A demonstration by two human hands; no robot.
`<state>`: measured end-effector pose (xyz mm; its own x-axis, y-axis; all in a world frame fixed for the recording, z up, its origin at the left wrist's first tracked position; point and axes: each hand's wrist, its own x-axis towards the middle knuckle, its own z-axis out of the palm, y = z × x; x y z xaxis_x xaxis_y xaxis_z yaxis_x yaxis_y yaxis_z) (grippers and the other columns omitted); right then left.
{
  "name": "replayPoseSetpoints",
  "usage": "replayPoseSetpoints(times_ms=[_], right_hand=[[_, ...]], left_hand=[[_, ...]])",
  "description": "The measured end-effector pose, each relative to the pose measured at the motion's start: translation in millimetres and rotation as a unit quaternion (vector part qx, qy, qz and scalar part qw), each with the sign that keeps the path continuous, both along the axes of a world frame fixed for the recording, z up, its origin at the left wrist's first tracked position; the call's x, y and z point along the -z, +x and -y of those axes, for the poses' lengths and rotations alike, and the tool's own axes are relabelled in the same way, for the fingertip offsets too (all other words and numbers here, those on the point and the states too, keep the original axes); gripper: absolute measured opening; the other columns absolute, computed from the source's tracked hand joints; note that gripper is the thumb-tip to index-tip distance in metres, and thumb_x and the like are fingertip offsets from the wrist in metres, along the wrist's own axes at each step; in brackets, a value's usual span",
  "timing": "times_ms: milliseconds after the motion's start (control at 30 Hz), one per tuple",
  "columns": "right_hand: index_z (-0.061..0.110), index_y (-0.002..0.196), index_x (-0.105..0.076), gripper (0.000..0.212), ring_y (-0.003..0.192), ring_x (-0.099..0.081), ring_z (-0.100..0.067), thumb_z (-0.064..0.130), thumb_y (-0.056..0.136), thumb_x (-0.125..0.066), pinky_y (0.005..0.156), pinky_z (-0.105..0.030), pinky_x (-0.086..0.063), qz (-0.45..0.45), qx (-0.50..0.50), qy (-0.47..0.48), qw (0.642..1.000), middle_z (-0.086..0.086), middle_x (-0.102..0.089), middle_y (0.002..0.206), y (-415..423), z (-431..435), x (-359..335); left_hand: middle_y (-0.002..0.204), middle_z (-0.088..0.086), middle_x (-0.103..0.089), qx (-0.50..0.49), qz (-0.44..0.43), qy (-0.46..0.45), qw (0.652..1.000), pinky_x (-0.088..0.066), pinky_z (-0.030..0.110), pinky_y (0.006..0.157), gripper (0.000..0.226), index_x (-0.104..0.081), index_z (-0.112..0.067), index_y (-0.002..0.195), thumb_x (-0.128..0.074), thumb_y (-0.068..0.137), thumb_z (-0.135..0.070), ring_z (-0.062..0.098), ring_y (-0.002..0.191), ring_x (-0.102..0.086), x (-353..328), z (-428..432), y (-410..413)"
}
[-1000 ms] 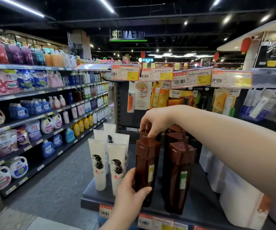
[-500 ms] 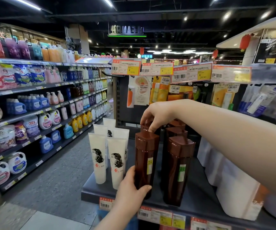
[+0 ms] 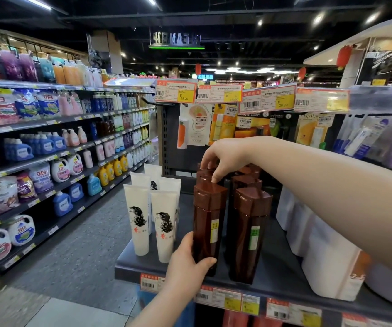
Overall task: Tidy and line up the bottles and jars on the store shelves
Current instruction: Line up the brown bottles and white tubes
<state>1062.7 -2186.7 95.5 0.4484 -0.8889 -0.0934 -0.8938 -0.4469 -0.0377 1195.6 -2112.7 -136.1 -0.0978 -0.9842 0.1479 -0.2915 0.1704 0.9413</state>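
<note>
Left hand (image 3: 188,265) still grips the front bottle (image 3: 208,223) low; right hand (image 3: 223,156) pinches the rear bottle (image 3: 205,177) by its cap. Little has shifted, so the row isn't squared yet.

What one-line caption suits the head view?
Left hand grips the front brown bottle; right hand pinches the brown bottle behind, beside white tubes on the shelf.
</note>
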Motion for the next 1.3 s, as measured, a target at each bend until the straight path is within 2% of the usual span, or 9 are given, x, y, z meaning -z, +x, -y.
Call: replayPoseSetpoints(times_ms=[100,267,367,467,567,667,800,967,1300], right_hand=[[0.025,0.119,-0.058,0.042,0.098,-0.054,-0.011,0.031,0.079,-0.07,0.068,-0.015,-0.043,0.013,-0.002,-0.015,1.0,0.007,-0.058,0.109,-4.1,-4.2,-1.0],[0.024,0.115,-0.06,0.036,0.092,-0.055,-0.008,0.032,0.081,-0.069,0.071,-0.015,-0.045,0.05,-0.003,-0.061,0.997,0.012,-0.058,0.097,-16.7,-20.2,-9.0],[0.025,0.107,-0.064,0.027,0.091,-0.055,-0.006,0.035,0.081,-0.068,0.071,-0.015,-0.045,0.046,-0.001,-0.062,0.997,0.017,-0.056,0.091,-27.9,-35.1,-11.6],[0.031,0.097,-0.063,0.028,0.092,-0.056,-0.004,0.05,0.076,-0.067,0.076,-0.02,-0.047,0.034,0.008,-0.016,0.999,0.016,-0.059,0.095,-40.1,-53.0,-13.3],[0.034,0.106,-0.059,0.047,0.097,-0.054,-0.004,0.06,0.068,-0.067,0.08,-0.022,-0.044,0.0,0.027,0.03,0.999,0.016,-0.058,0.104,-48.6,-67.1,-11.0],[0.031,0.123,-0.052,0.063,0.102,-0.048,-0.008,0.055,0.068,-0.071,0.082,-0.023,-0.039,-0.042,0.044,0.028,0.998,0.012,-0.051,0.112,-53.3,-72.7,0.4],[0.025,0.127,-0.05,0.061,0.101,-0.05,-0.011,0.045,0.073,-0.072,0.08,-0.022,-0.041,-0.013,0.051,-0.005,0.999,0.005,-0.054,0.12,-56.1,-75.2,15.3],[0.02,0.128,-0.051,0.06,0.096,-0.048,-0.009,0.044,0.077,-0.07,0.077,-0.021,-0.04,0.001,0.058,-0.022,0.998,0.003,-0.056,0.12,-57.0,-77.2,20.4],[0.024,0.13,-0.046,0.065,0.101,-0.049,-0.008,0.047,0.075,-0.07,0.083,-0.022,-0.045,0.026,0.054,-0.008,0.998,0.011,-0.048,0.112,-57.9,-82.9,20.0]], left_hand=[[0.12,-0.016,-0.058,0.001,0.003,-0.002,1.0,-0.045,0.031,0.101,0.066,-0.041,-0.024,0.134,-0.072,0.077,-0.014,0.003,0.112,-0.053,-0.3,-0.4,-0.3],[0.114,-0.021,-0.056,0.002,0.012,-0.009,1.0,-0.043,0.023,0.096,0.065,-0.041,-0.029,0.129,-0.074,0.075,-0.015,0.001,0.107,-0.053,-0.3,-2.4,1.6],[0.116,-0.018,-0.056,0.0,0.012,-0.003,1.0,-0.044,0.026,0.097,0.067,-0.04,-0.029,0.13,-0.074,0.075,-0.013,0.002,0.107,-0.054,0.8,-3.0,2.3],[0.122,-0.007,-0.057,-0.004,0.022,0.002,1.0,-0.045,0.028,0.098,0.068,-0.04,-0.022,0.132,-0.075,0.075,-0.013,0.007,0.111,-0.054,1.9,-2.7,3.6],[0.124,-0.003,-0.058,-0.004,0.036,-0.004,0.999,-0.046,0.025,0.095,0.068,-0.041,-0.018,0.133,-0.075,0.075,-0.013,0.009,0.11,-0.056,1.0,-2.2,5.5],[0.124,-0.002,-0.058,-0.001,0.048,-0.009,0.999,-0.046,0.026,0.095,0.067,-0.041,-0.018,0.133,-0.075,0.075,-0.014,0.011,0.109,-0.056,-1.5,-2.2,6.8],[0.12,-0.006,-0.057,0.004,0.052,-0.023,0.998,-0.044,0.02,0.09,0.068,-0.041,-0.017,0.134,-0.074,0.076,-0.013,0.006,0.104,-0.055,-3.1,-4.3,6.8],[0.111,-0.009,-0.056,0.003,0.057,-0.033,0.998,-0.043,0.017,0.085,0.065,-0.042,-0.017,0.133,-0.074,0.076,-0.013,0.005,0.096,-0.056,-4.0,-4.8,5.4],[0.111,-0.012,-0.057,-0.008,0.059,-0.023,0.998,-0.044,0.017,0.083,0.065,-0.04,-0.02,0.133,-0.074,0.077,-0.017,0.006,0.095,-0.058,3.4,-4.6,4.5]])
